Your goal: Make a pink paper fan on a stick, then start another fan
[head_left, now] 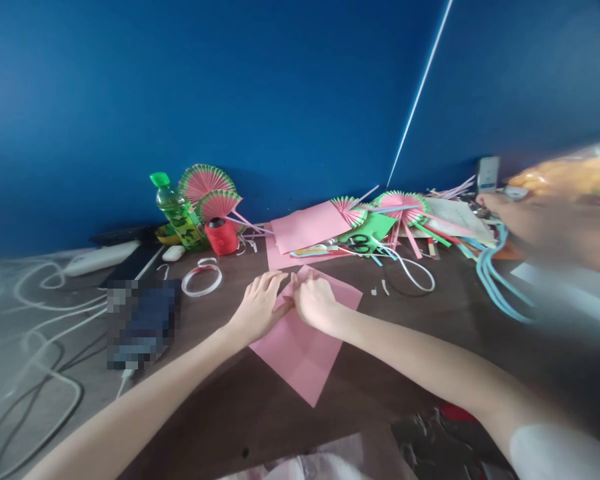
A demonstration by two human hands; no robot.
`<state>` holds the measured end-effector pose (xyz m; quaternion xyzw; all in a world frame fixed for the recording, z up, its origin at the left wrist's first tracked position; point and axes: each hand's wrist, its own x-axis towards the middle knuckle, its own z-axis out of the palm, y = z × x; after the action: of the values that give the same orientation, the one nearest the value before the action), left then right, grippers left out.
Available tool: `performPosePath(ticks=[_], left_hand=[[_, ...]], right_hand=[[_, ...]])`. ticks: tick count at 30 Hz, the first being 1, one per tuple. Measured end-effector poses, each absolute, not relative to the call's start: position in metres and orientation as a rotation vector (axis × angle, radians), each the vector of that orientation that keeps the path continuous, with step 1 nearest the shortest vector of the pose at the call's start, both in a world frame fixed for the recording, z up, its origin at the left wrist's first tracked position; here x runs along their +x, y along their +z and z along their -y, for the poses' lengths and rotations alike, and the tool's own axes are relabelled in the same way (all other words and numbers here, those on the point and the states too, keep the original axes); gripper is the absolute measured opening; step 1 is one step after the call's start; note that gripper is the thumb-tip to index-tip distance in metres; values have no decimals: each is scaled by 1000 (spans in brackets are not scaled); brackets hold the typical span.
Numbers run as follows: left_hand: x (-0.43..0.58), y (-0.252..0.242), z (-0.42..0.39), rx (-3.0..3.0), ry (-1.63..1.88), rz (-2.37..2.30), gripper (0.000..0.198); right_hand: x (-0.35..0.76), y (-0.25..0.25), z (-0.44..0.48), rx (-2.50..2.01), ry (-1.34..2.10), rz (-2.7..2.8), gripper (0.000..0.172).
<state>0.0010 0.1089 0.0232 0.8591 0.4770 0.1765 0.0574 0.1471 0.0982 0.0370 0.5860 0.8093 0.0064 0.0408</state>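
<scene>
A square sheet of pink paper (pixel 309 357) lies turned cornerwise on the dark table in front of me. My left hand (pixel 260 303) rests at the sheet's upper left edge, fingers stretched out and thumb reaching towards the other hand. On the upper part of the sheet, my right hand (pixel 314 299) has its fingers curled in at the same edge, closed on the paper. The two hands nearly meet there, and they hide the part of the paper under them.
Behind the sheet lie more pink paper (pixel 310 227), black-handled scissors (pixel 361 244) and pleated paper fans (pixel 403 205). Left are a green-capped bottle (pixel 177 213), a red container (pixel 222 237), a tape roll (pixel 201 279), a blurred-out phone (pixel 147 323) and cables. A blurred arm (pixel 560 227) of another person reaches in right.
</scene>
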Motion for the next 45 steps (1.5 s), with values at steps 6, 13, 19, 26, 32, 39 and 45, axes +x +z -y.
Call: performPosePath(ticks=[6,13,19,26,32,39,45], left_hand=[[-30,13,-128,2576,444,-1717,51],[-25,13,-142,2528,491,-1825,31],[-27,11,-145,2507,527,-1755,24],[-28,14,-143,2619,506,-1643,16],[-38,10,-152,2641,564,-1535,17],[-40,9,-153,2551,618,-1532,18],[-41,7,-153,2544,647,-1522,19]], right_hand=[[146,43,-112,1848,162,-2521,29],[161,34,-134,1955,254,-2523,32],[173,13,-152,2131,260,-2514,27],[178,10,-152,2197,170,-2475,23],[182,7,-153,2236,105,-2480,18],[183,6,-153,2245,95,-2480,20],[183,5,-152,2234,106,-2481,19]])
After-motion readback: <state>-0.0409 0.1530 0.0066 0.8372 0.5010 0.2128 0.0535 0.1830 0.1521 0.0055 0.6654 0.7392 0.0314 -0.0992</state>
